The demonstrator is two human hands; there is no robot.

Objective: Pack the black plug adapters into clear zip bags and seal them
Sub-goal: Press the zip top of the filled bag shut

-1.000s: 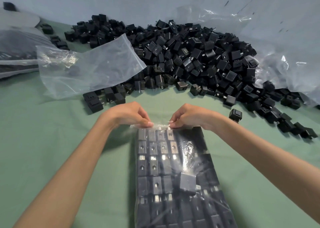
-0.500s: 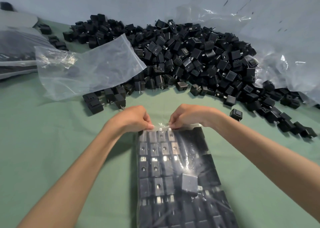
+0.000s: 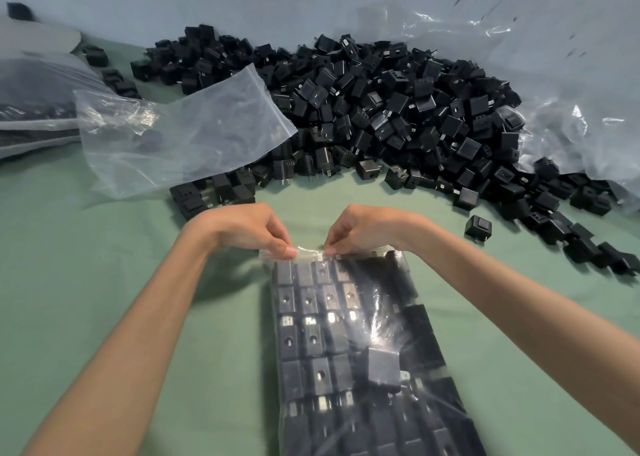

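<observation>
A clear zip bag [image 3: 349,351] filled with rows of black plug adapters lies lengthwise on the green table in front of me. My left hand [image 3: 249,229] pinches the zip strip at the bag's far end on the left. My right hand [image 3: 363,229] pinches the same strip just to the right, a short gap between the two. A big heap of loose black plug adapters [image 3: 381,109] lies beyond my hands. An empty clear zip bag [image 3: 180,133] rests on the heap's left side.
Filled bags [image 3: 31,109] are stacked at the far left. Crumpled clear plastic sheeting [image 3: 571,109] lies against the blue wall at the right. A single adapter [image 3: 478,227] sits apart near my right wrist. Bare green table [image 3: 86,265] spreads on either side of the bag.
Both hands stay pinched on the zip strip and have drifted slightly apart along it. The bag has not moved otherwise.
</observation>
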